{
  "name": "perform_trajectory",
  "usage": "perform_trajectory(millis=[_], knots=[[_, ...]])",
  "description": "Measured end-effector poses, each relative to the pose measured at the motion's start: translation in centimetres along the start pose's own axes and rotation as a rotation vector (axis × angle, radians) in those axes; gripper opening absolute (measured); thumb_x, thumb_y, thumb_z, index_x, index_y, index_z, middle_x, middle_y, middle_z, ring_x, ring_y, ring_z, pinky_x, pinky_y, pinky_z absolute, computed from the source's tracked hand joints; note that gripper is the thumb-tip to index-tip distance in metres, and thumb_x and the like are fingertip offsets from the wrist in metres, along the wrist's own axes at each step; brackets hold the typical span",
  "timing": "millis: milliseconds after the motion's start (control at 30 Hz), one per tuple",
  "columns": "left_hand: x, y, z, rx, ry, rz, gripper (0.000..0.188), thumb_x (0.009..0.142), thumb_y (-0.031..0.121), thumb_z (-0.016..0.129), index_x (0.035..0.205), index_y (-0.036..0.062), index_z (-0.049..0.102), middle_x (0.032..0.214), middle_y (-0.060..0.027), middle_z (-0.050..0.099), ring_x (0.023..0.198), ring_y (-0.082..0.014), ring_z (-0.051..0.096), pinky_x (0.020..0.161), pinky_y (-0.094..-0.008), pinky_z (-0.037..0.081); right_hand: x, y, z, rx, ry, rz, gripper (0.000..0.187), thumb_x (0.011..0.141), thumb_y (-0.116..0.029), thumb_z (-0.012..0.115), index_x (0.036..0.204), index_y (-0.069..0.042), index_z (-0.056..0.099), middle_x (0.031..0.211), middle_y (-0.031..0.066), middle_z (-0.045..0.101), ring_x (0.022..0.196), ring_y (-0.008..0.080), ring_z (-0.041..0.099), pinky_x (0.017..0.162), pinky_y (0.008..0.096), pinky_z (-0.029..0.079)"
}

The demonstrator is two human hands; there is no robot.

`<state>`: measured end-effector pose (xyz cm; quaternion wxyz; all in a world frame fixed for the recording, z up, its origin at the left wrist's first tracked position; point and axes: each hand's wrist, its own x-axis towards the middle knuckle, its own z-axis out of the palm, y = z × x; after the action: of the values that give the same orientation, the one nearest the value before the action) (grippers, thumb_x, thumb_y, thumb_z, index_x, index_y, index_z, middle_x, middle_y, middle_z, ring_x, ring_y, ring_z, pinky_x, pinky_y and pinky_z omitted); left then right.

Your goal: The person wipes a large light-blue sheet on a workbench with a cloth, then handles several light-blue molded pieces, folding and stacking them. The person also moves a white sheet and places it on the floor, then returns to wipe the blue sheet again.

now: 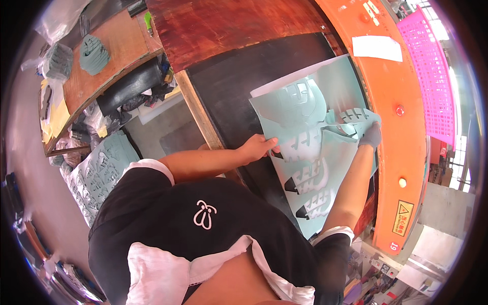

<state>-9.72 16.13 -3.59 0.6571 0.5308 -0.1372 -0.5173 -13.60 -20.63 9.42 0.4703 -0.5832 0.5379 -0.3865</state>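
Observation:
A pale green sheet with shoe-upper shapes cut through it lies on the black bed of an orange machine. My left hand is bare and pinches the sheet's left edge, thumb on top. My right hand, in a grey glove, is closed at the right end of a slotted cut piece that is partly raised from the sheet. Its fingertips are partly hidden. Openings along the sheet's lower left show white and black beneath. A curved outline is cut near the sheet's top.
The machine's orange beam with buttons borders the bed on the right; a pink plastic basket stands beyond it. A reddish-brown board covers the far side. At left, a wooden table carries stacked green pieces; cut sheets lie below.

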Motion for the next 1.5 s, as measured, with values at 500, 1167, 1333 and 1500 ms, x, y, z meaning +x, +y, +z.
perform_trajectory(millis=[500,1167,1333,1500], knots=[[-3.0,0.9,-3.4,-0.21,0.034,-0.265,0.04,0.096,0.036,0.042,0.108,0.0007,0.057,0.106,-0.0079,0.06,0.08,-0.017,0.06,0.072,-0.0309,0.049,0.7,-3.1,-11.2,0.147,0.243,-0.169,0.028,0.085,-0.031,0.049,0.087,-0.006,0.062,0.082,0.0046,0.062,0.071,0.018,0.061,0.054,0.0315,0.045],[-1.3,3.7,-10.9,-0.091,0.022,0.144,0.042,0.095,0.038,0.045,0.11,0.0013,0.059,0.101,-0.0027,0.062,0.095,-0.011,0.053,0.085,-0.0278,0.041,-27.8,7.7,11.3,-0.502,-0.721,-1.235,0.037,0.075,-0.019,0.066,0.106,-0.002,0.054,0.108,0.0171,0.055,0.089,0.0358,0.055,0.074,0.0403,0.047],[-1.1,4.3,-11.8,0.148,-0.073,0.29,0.048,0.097,0.041,0.039,0.103,-0.0022,0.06,0.098,-0.0058,0.062,0.092,-0.0118,0.052,0.088,-0.0288,0.039,-27.8,6.1,11.3,-0.602,-0.819,-1.133,0.051,0.071,-0.026,0.071,0.112,-0.003,0.051,0.116,0.0181,0.051,0.094,0.0352,0.054,0.076,0.0391,0.048],[-1.0,4.7,-11.6,0.202,-0.159,0.319,0.048,0.099,0.038,0.035,0.102,-0.0035,0.059,0.096,-0.0057,0.061,0.092,-0.0129,0.053,0.088,-0.0304,0.04,-27.4,6.0,11.2,-0.609,-0.874,-1.13,0.047,0.072,-0.024,0.071,0.109,-0.002,0.053,0.113,0.0178,0.052,0.096,0.0334,0.054,0.076,0.0388,0.048]])
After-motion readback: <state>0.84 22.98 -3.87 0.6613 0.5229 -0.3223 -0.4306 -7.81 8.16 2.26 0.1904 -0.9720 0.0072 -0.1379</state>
